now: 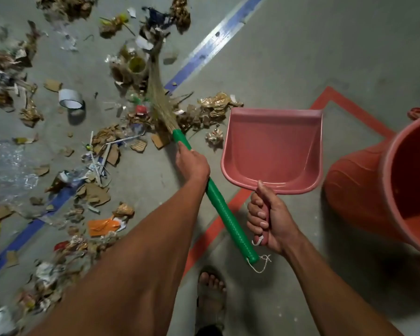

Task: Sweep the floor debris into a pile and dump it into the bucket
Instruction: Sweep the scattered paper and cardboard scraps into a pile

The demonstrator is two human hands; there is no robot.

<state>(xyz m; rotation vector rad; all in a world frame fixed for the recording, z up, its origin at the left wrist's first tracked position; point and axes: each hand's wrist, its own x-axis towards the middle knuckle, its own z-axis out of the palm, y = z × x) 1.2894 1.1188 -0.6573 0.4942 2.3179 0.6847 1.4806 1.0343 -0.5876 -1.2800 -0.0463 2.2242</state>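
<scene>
Gripping the green broom [230,221] handle mid-frame, the left hand [192,163] has its fingers wrapped round it, while the right hand [268,219] curls its fingers round the pink dustpan [274,146] handle. The pan looks empty. Bucket [398,180] sits at the right edge. Debris [102,146] is scattered all over the left and upper left, not piled yet. Risk, I'd say: a hard swipe flicks light scraps past the pan.
</scene>
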